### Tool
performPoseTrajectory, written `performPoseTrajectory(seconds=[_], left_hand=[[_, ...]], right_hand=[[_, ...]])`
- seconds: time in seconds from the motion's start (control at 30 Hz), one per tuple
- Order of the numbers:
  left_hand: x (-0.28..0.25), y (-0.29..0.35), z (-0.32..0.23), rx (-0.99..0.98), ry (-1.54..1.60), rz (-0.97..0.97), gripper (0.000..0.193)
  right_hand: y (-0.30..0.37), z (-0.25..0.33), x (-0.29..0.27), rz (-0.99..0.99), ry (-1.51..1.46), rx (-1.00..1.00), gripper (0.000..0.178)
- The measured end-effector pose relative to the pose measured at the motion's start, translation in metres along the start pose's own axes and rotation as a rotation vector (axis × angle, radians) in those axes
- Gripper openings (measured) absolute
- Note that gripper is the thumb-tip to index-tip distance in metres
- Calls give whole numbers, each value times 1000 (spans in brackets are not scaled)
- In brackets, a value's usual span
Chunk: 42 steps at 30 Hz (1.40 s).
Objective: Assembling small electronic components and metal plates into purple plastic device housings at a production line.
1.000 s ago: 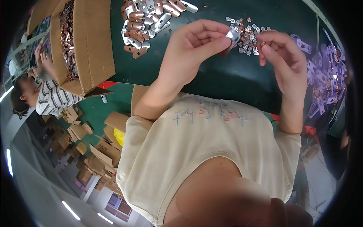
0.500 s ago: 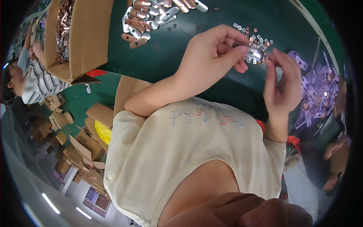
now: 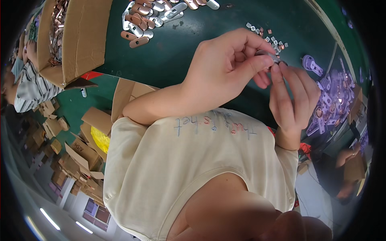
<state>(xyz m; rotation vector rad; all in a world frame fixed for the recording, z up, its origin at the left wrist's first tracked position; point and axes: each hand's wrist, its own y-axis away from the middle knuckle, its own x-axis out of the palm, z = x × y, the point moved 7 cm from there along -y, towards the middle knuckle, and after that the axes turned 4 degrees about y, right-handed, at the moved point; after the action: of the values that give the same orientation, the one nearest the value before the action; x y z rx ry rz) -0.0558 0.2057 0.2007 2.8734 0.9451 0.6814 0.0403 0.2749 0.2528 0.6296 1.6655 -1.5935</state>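
Note:
My left hand (image 3: 231, 66) is closed, with thumb and fingers pinching a small oblong metal plate (image 3: 263, 52) that shows as a dark, shiny sliver. At the plate's right end, the thumb and fingertips of my right hand (image 3: 295, 94) press together on it. Whether a smaller piece sits between those fingertips is hidden. Just beyond both hands lie several tiny square metal pieces (image 3: 274, 40), silver and copper coloured, scattered on the dark green table (image 3: 201, 36).
A heap of rounded oblong plates (image 3: 140, 20), silver and copper, lies far left. Beside it stands a cardboard box (image 3: 86, 40) holding metal parts. Purple plastic parts (image 3: 331, 100) are piled at right. Another person in a striped top (image 3: 34, 88) is at the left edge.
The plate has tilted, so its bright face no longer shows. My right hand has closed in, its fingertips now meeting at the plate's end beside my left thumb. The view has shifted slightly.

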Motion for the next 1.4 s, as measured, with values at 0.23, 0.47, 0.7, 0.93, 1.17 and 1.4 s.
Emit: performPoseTrajectory(seconds=[0.23, 0.47, 0.7, 0.93, 1.17, 1.4], left_hand=[[3, -8, 2, 114, -1, 95, 27], [-18, -12, 5, 69, -72, -8, 27], [-21, -14, 11, 16, -7, 39, 28], [-18, -12, -9, 28, -94, 68, 28], [-18, -5, -19, -35, -39, 106, 28], [-14, 4, -20, -26, 1, 169, 29]], right_hand=[[7, -10, -1, -46, 8, -73, 35], [41, -94, -12, 135, 266, 676, 46], [97, -124, 16, 226, 165, 916, 23], [62, -108, -1, -255, -1382, 930, 44], [4, -45, -10, 70, -315, 350, 27], [-7, -28, -3, 45, -503, 176, 41]])
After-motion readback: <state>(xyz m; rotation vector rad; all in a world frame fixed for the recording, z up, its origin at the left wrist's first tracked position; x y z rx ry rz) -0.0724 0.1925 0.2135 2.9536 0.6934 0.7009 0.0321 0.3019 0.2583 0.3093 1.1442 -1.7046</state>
